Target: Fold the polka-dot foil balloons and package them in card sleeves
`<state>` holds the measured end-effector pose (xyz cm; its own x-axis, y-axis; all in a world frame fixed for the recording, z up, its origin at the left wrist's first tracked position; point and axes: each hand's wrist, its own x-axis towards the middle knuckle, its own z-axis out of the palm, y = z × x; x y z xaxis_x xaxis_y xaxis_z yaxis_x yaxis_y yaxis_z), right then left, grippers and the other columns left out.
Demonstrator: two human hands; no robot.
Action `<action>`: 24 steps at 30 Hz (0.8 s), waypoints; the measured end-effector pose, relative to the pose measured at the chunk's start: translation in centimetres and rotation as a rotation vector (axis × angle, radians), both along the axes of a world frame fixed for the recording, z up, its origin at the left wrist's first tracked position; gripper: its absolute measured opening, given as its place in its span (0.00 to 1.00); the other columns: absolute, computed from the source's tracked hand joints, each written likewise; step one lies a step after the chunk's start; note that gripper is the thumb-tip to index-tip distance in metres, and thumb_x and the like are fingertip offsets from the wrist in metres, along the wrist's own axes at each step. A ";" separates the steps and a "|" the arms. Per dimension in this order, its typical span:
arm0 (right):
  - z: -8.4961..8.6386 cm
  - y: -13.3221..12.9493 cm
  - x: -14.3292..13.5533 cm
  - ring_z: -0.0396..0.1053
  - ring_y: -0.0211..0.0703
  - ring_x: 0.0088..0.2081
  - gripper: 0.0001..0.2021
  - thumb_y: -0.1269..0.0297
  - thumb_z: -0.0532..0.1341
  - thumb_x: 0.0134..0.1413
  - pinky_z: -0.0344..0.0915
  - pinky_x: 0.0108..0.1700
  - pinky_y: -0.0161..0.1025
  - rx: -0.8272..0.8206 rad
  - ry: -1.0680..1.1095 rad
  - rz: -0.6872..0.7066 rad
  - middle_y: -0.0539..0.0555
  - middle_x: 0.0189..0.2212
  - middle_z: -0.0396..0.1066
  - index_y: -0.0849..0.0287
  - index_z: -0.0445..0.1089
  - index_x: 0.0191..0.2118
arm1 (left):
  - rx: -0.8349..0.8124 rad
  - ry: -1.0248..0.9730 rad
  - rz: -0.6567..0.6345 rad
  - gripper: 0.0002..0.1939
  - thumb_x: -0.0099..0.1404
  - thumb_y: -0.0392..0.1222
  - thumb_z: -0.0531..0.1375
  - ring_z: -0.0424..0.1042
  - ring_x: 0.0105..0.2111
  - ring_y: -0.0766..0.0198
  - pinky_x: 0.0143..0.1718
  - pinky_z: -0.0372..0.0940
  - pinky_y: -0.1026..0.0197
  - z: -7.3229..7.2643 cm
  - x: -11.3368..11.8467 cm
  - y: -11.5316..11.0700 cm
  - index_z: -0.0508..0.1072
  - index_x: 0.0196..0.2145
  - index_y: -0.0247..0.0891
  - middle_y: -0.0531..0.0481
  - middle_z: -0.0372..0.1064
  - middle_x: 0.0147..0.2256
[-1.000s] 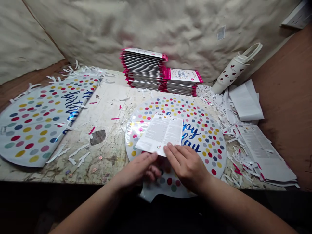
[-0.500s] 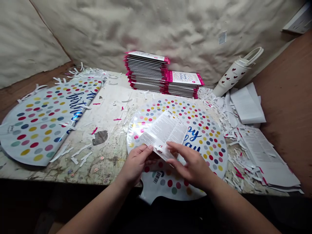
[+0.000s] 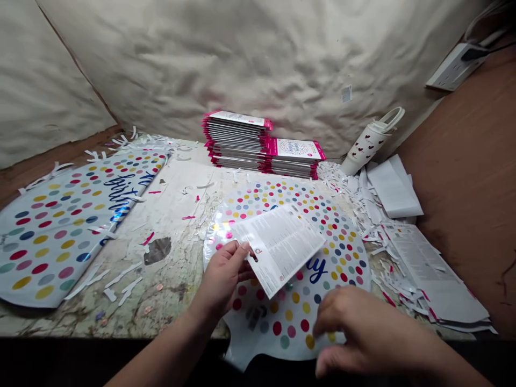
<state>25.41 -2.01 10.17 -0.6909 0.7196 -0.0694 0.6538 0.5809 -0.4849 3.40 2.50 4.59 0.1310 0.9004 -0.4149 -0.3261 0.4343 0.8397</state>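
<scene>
Between the thumb and fingers of my left hand (image 3: pixel 228 274) is the corner of a white printed card (image 3: pixel 282 250), near its punched hang hole. The card is tilted above a flat foil balloon (image 3: pixel 338 236) with coloured dots and blue lettering, which lies at the table's front edge. My right hand (image 3: pixel 355 328) is off the card, over the balloon's lower right edge. Its thumb and fingers are apart with nothing in them, slightly blurred. Part of the balloon's lettering is hidden under the card.
Flat packs with pink edges are stacked (image 3: pixel 237 142) at the back. Folded dotted balloons (image 3: pixel 64 226) lie left. A white tumbler with hearts (image 3: pixel 365 145), printed cards (image 3: pixel 427 263) and paper scraps (image 3: pixel 395 279) are on the right. A power strip (image 3: pixel 455 67) is on the wall.
My right hand has let go of the card and moved down and right. The card has turned in my left hand, and a small white scrap at its hole is gone.
</scene>
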 end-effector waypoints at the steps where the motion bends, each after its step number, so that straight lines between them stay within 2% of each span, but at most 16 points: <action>1: -0.1 -0.3 0.3 0.71 0.44 0.31 0.16 0.54 0.64 0.46 0.68 0.32 0.36 0.122 -0.067 -0.103 0.54 0.32 0.73 0.54 0.72 0.42 | -0.005 -0.010 -0.008 0.14 0.56 0.50 0.61 0.69 0.23 0.68 0.25 0.65 0.66 0.5 0.0 0.4 0.66 0.32 0.36 0.53 0.70 0.26; 2: -0.4 -0.3 0.4 0.71 0.48 0.33 0.23 0.53 0.64 0.45 0.68 0.32 0.40 0.265 -0.109 -0.216 0.58 0.37 0.73 0.56 0.69 0.48 | -0.008 -0.026 -0.026 0.14 0.57 0.48 0.61 0.70 0.24 0.67 0.27 0.66 0.65 0.9 0.1 0.8 0.67 0.34 0.35 0.51 0.71 0.28; 3: -0.9 -0.1 0.4 0.71 0.51 0.35 0.26 0.55 0.63 0.47 0.69 0.32 0.43 0.393 -0.116 -0.305 0.62 0.42 0.71 0.58 0.65 0.53 | -0.008 -0.047 -0.053 0.14 0.57 0.47 0.60 0.70 0.25 0.67 0.28 0.66 0.64 1.4 0.3 1.0 0.67 0.36 0.35 0.50 0.71 0.29; 4: -1.5 0.3 0.3 0.71 0.52 0.36 0.24 0.59 0.61 0.50 0.69 0.32 0.45 0.466 -0.078 -0.362 0.63 0.44 0.70 0.59 0.64 0.54 | -0.003 -0.067 -0.082 0.14 0.58 0.47 0.60 0.70 0.25 0.67 0.28 0.66 0.64 1.7 0.5 1.1 0.67 0.37 0.35 0.49 0.71 0.30; 5: -2.0 1.1 0.3 0.71 0.52 0.35 0.20 0.62 0.59 0.52 0.69 0.32 0.45 0.461 0.025 -0.408 0.63 0.42 0.71 0.58 0.66 0.52 | 0.014 -0.085 -0.110 0.13 0.59 0.47 0.59 0.71 0.26 0.66 0.28 0.67 0.63 2.0 0.6 1.2 0.67 0.37 0.34 0.49 0.71 0.30; 7: -2.7 3.8 0.5 0.71 0.48 0.31 0.12 0.64 0.59 0.51 0.68 0.32 0.43 0.315 0.340 -0.538 0.59 0.33 0.74 0.57 0.73 0.42 | 0.099 -0.109 -0.161 0.13 0.62 0.49 0.57 0.72 0.30 0.63 0.31 0.67 0.62 2.3 0.6 1.1 0.68 0.37 0.35 0.47 0.71 0.33; 9: -2.7 7.8 1.2 0.70 0.45 0.30 0.09 0.60 0.61 0.51 0.69 0.34 0.43 0.174 0.620 -0.736 0.56 0.25 0.72 0.59 0.73 0.35 | 0.215 -0.077 -0.192 0.16 0.65 0.52 0.51 0.71 0.36 0.60 0.36 0.68 0.58 2.3 -0.1 1.0 0.69 0.38 0.37 0.45 0.69 0.39; 11: -2.1 12.9 2.0 0.70 0.43 0.29 0.13 0.56 0.56 0.56 0.70 0.35 0.42 0.135 0.762 -0.907 0.56 0.25 0.70 0.62 0.69 0.34 | 0.337 0.075 -0.239 0.18 0.67 0.52 0.47 0.70 0.38 0.59 0.39 0.67 0.57 2.0 -1.2 0.9 0.69 0.39 0.39 0.45 0.69 0.41; 13: -1.5 18.4 2.3 0.71 0.41 0.31 0.15 0.56 0.52 0.60 0.70 0.36 0.40 0.039 0.894 -1.039 0.56 0.26 0.70 0.65 0.66 0.36 | 0.496 0.333 -0.332 0.14 0.67 0.48 0.49 0.70 0.39 0.60 0.42 0.66 0.58 1.2 -2.2 0.6 0.70 0.39 0.40 0.46 0.70 0.38; 16: -0.9 25.5 1.5 0.70 0.41 0.38 0.13 0.60 0.53 0.60 0.69 0.40 0.42 -0.057 0.928 -1.079 0.58 0.37 0.69 0.66 0.64 0.44 | 0.877 0.646 -0.520 0.08 0.65 0.41 0.52 0.70 0.40 0.62 0.43 0.65 0.62 -1.2 -2.8 -0.1 0.70 0.39 0.42 0.48 0.71 0.39; 19: -0.9 29.7 -0.2 0.67 0.44 0.44 0.16 0.61 0.56 0.58 0.67 0.43 0.47 -0.069 0.892 -1.046 0.57 0.47 0.65 0.62 0.63 0.50 | 1.355 0.772 -0.620 0.09 0.63 0.42 0.55 0.71 0.40 0.61 0.42 0.64 0.64 -4.3 -2.1 -1.2 0.69 0.42 0.43 0.49 0.73 0.40; 21: -1.1 30.8 -1.3 0.67 0.45 0.44 0.16 0.61 0.57 0.57 0.67 0.44 0.48 -0.026 0.865 -1.008 0.56 0.48 0.64 0.60 0.62 0.50 | 1.581 0.879 -0.619 0.09 0.64 0.41 0.56 0.70 0.43 0.59 0.47 0.62 0.60 -6.1 -1.2 -2.1 0.69 0.43 0.46 0.51 0.73 0.42; 24: -1.7 29.9 -2.1 0.67 0.44 0.45 0.15 0.61 0.52 0.61 0.65 0.45 0.47 0.155 0.841 -0.925 0.56 0.47 0.64 0.63 0.63 0.50 | 1.712 1.030 -0.538 0.08 0.64 0.39 0.55 0.69 0.43 0.57 0.48 0.60 0.54 -7.3 0.0 -3.6 0.70 0.41 0.45 0.52 0.73 0.42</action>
<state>23.30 27.90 8.47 0.2859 0.9181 0.2746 0.3687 0.1591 -0.9158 3.40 -1.08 -2.70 0.7744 0.3298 0.5400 0.2895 -0.9435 0.1611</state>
